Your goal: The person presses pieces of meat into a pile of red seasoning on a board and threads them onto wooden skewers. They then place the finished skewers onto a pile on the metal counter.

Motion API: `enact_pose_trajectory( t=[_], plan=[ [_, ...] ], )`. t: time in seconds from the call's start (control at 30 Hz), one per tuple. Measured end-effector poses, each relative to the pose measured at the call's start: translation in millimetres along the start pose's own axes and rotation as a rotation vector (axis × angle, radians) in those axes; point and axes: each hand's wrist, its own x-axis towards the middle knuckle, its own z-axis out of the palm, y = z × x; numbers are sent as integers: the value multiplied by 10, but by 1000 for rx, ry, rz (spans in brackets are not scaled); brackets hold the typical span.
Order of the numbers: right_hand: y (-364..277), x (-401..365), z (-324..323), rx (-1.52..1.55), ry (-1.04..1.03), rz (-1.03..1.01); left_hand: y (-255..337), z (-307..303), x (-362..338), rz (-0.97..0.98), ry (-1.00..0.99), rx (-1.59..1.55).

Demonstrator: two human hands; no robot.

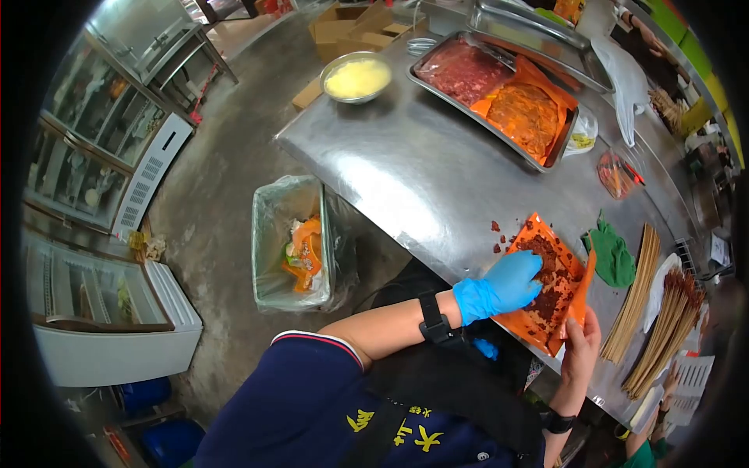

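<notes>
My left hand point(503, 286), in a blue glove, presses flat on dark marinated meat lying on an orange plastic bag point(550, 296) at the near edge of the steel table point(421, 168). My bare right hand point(581, 347) grips the bag's near right edge, fingers closed on the plastic. A few meat crumbs point(496, 237) lie on the table just beyond the bag.
Bamboo skewers point(638, 292) and loaded skewers point(671, 327) lie right of the bag beside a green cloth point(612, 256). A steel tray of meat point(499, 90) and a bowl of yellow stuff point(356, 76) stand farther off. A lined waste bin point(296, 242) sits on the floor left.
</notes>
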Motion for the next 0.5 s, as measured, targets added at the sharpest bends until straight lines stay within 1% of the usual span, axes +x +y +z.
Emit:
enact_pose_trajectory(
  t=[0.03, 0.1, 0.13, 0.17, 0.2, 0.27, 0.3, 0.33, 0.4, 0.47, 0.5],
  plan=[
    [-27, 27, 81, -60, 32, 41, 24, -51, 5, -71, -26, -6],
    [52, 76, 89, -55, 88, 38, 110, -175, 50, -187, -77, -45],
    [70, 78, 33, -45, 120, 31, 88, -250, 80, -206, -111, -53],
    [46, 55, -66, -27, 131, 84, 35, -276, 102, -142, -10, -215],
    [40, 29, -163, -28, 161, 83, -18, -304, 108, -84, 83, -376],
    [68, -49, -376, -309, 272, -16, -92, -511, 111, -360, 39, -619],
    [104, -75, -491, -531, 352, -137, -86, -662, 164, -381, 57, -588],
    [28, -117, -482, -534, 374, -131, -70, -819, 219, -402, 80, -556],
    [-343, -119, -298, -844, 483, -486, -135, -1065, 244, -461, 149, -613],
    [-803, -75, 33, -891, 291, -443, -302, -1157, 204, -346, 249, -932],
    [-919, 14, 224, -885, 169, -452, -296, -1206, 198, -341, 294, -1042]
  ],
)
